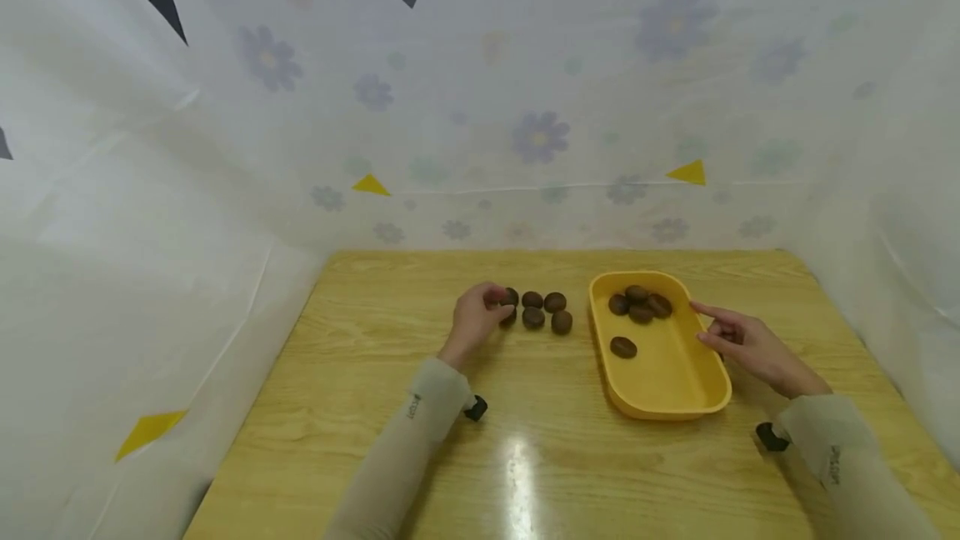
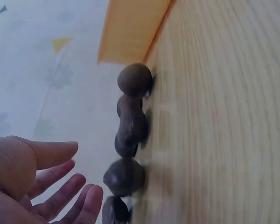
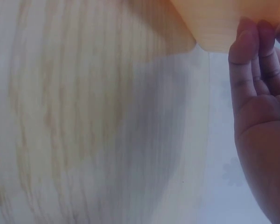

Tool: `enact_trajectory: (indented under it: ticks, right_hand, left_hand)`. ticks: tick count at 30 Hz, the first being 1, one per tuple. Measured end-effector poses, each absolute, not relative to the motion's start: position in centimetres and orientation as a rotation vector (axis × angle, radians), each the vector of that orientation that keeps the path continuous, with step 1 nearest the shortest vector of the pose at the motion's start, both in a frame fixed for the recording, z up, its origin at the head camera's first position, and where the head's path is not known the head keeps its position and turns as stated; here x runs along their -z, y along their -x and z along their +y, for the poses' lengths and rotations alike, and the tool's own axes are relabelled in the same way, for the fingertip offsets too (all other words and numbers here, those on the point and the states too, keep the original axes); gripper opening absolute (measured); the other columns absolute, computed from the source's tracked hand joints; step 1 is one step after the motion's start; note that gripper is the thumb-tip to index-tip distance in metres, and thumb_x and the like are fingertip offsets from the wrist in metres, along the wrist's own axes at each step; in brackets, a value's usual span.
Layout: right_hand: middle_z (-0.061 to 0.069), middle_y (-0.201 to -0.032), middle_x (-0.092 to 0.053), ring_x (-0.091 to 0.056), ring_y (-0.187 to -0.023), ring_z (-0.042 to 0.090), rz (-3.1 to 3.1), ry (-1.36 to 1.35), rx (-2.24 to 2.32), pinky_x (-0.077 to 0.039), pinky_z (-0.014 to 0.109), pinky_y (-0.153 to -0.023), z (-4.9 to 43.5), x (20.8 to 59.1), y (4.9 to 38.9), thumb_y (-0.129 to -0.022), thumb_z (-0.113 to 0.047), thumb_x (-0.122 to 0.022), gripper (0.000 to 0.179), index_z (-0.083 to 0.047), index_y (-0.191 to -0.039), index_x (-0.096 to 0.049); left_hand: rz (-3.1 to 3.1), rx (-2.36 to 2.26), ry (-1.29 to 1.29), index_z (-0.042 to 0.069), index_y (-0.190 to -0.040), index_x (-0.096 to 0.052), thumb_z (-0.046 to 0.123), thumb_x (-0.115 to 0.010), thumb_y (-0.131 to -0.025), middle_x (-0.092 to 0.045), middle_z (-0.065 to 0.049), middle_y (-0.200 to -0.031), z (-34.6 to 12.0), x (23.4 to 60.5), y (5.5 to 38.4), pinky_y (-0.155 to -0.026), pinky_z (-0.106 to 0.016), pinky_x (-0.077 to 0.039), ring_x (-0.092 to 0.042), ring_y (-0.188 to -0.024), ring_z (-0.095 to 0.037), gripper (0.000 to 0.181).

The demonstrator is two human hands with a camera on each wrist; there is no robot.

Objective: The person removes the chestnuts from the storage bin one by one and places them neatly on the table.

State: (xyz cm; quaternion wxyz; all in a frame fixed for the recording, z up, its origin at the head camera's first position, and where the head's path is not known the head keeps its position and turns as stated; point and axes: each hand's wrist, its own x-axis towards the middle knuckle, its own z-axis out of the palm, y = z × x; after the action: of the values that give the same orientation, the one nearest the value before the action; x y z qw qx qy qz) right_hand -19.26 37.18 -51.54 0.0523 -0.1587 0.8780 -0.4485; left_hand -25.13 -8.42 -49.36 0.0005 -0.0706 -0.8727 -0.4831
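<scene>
Several dark brown, roundish pieces (image 1: 533, 317) lie on the table in two short rows; their kind is unclear. At the left end of these rows is my left hand (image 1: 476, 317), its thumb and fingers beside the end pieces. The left wrist view shows that hand (image 2: 46, 182) with loosely bent fingers spread apart and nothing between them. To the right stands a yellow tray (image 1: 663, 373), with a cluster of similar brown pieces (image 1: 640, 312) at its far end and a single one (image 1: 623, 347) near its left wall. My right hand (image 1: 757, 350) holds the tray's right rim, fingers against the outer wall.
The wooden table (image 1: 360, 407) reflects a bright light near its front. White sheeting with flowers and triangles (image 1: 540, 136) encloses the table at the back and sides.
</scene>
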Motion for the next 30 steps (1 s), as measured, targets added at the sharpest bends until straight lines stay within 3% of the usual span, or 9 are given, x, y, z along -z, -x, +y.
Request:
enact_trajectory:
  ticks: [7, 20, 26, 30]
  right_hand:
    - [0.009, -0.093, -0.066, -0.057, -0.070, 0.025, 2.658, 0.483, 1.360, -0.047, 0.036, -0.059, 37.0, 51.3, 19.1, -0.109, -0.023, -0.057, 0.060, -0.006, -0.161, -0.035]
    - [0.010, -0.094, -0.065, -0.057, -0.071, 0.026, 2.654, 0.462, 1.374, -0.046, 0.036, -0.058, 37.0, 51.3, 18.9, -0.109, -0.023, -0.057, 0.060, -0.006, -0.161, -0.035]
    - [0.009, -0.094, -0.066, -0.057, -0.070, 0.023, 2.649, 0.458, 1.379, -0.046, 0.036, -0.058, 37.0, 51.3, 18.8, -0.109, -0.024, -0.057, 0.060, -0.006, -0.162, -0.035]
    - [0.010, -0.095, -0.066, -0.059, -0.071, 0.019, 2.647, 0.456, 1.380, -0.047, 0.036, -0.059, 37.0, 51.4, 18.7, -0.109, -0.024, -0.057, 0.060, -0.006, -0.162, -0.035]
  left_hand:
    - [-2.700, 1.619, 0.412, 0.013, -0.128, -0.069, 0.021, -0.072, -0.100, -0.068, -0.015, -0.126, -5.7, 48.4, 24.1, -0.080, -0.035, -0.057, -0.065, -0.099, -0.023, 0.030]
    - [-2.675, 1.833, 0.602, 0.015, -0.132, -0.067, 0.025, -0.070, -0.101, -0.066, -0.013, -0.128, 3.2, 47.7, 23.1, -0.076, -0.023, -0.057, -0.067, -0.102, -0.014, 0.032]
    - [-2.704, 2.011, 0.539, 0.017, -0.137, -0.063, 0.028, -0.070, -0.102, -0.063, -0.009, -0.135, 6.7, 47.0, 23.0, -0.083, -0.026, -0.057, -0.064, -0.109, -0.010, 0.037]
    - [-2.698, 2.074, 0.431, 0.016, -0.143, -0.059, 0.024, -0.070, -0.102, -0.060, -0.009, -0.140, 8.9, 46.7, 23.0, -0.092, -0.029, -0.056, -0.063, -0.116, -0.014, 0.043]
